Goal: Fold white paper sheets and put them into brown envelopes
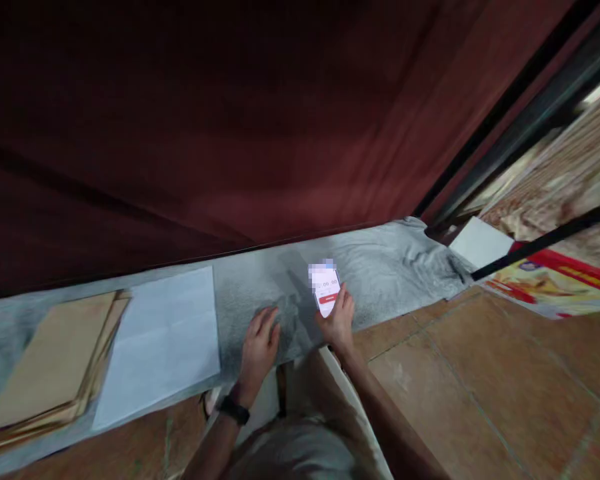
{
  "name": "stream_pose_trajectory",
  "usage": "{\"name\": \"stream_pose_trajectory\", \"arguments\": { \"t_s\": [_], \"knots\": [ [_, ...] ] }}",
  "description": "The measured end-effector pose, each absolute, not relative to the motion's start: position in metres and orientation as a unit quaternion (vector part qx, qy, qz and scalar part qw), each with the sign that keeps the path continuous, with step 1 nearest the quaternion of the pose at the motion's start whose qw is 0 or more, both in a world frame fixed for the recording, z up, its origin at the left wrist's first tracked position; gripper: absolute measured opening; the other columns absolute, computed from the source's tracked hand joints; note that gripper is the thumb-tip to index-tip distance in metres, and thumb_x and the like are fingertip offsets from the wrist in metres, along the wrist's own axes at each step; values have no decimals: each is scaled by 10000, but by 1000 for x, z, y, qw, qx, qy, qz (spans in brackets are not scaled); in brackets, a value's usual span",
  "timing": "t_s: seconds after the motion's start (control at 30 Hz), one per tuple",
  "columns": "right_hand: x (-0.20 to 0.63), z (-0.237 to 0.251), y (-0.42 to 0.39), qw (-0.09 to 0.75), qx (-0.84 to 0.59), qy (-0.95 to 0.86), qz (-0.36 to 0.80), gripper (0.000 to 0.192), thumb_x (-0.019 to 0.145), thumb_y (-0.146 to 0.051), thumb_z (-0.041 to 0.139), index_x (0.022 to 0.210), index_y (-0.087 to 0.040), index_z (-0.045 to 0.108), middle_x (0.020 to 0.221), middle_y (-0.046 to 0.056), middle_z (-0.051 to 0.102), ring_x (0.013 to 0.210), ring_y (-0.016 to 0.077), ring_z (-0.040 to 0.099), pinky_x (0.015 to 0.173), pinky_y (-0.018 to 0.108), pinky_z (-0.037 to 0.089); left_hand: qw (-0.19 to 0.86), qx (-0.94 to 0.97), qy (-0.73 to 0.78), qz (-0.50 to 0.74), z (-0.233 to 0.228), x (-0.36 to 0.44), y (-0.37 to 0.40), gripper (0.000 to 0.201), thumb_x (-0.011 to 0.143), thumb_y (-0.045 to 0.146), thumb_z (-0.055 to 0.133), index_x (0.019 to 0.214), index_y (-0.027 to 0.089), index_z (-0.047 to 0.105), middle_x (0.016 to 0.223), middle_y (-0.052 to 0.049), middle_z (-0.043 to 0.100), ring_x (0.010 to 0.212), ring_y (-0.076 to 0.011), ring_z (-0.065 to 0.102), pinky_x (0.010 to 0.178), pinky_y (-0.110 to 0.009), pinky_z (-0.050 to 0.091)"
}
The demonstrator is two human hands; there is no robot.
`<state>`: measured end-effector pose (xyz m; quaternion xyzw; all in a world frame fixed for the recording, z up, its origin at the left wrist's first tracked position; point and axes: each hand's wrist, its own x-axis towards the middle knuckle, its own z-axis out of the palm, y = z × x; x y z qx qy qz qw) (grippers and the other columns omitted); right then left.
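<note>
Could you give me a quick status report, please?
Left hand flat on grey cloth. Right hand holds white phone. White paper sheet alongside.

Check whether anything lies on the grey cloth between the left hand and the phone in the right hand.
Nothing visible does. The left hand rests flat on the grey cloth, and the white-screened phone with a red button is held in the right hand just beside it. Only bare cloth shows between them. The white paper sheet lies on the far side.

- The phone point(326, 288) in my right hand point(338, 320) shows digits like "00 00" above a red button, otherwise blurred.
- Right of the phone, the red-yellow printed sheet point(550, 283) carries print too small to read.
</note>
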<state>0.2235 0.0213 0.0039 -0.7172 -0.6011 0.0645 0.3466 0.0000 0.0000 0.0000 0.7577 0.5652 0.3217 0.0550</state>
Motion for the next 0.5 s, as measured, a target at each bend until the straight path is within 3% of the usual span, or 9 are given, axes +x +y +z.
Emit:
{"name": "stream_pose_trajectory", "arguments": {
  "t_s": [0.2, 0.5],
  "knots": [
    [246, 3, 35, 350, -730, -585, 37, 988, 751, -301, 620, 1588, -77, 145, 1377, 243, 433, 1243, 397, 435, 1036, 582, 405, -6, 765, 590, 258, -13, -29, -24, 479, 1021, 369, 440, 1458, 187, 513, 1519, -178, 499, 1409, -336, 461, 1137, -548, 402],
    [269, -8, 50, 380, -739, -556, 25, 950, 773, -316, 610, 1584, -100, 164, 1425, 248, 409, 1295, 402, 415, 1040, 594, 404, -42, 765, 601, 226, -23, -30, -28, 496, 1004, 320, 402, 1425, 111, 560, 1502, -202, 531, 1419, -342, 469, 1173, -566, 340]
  ]
}}
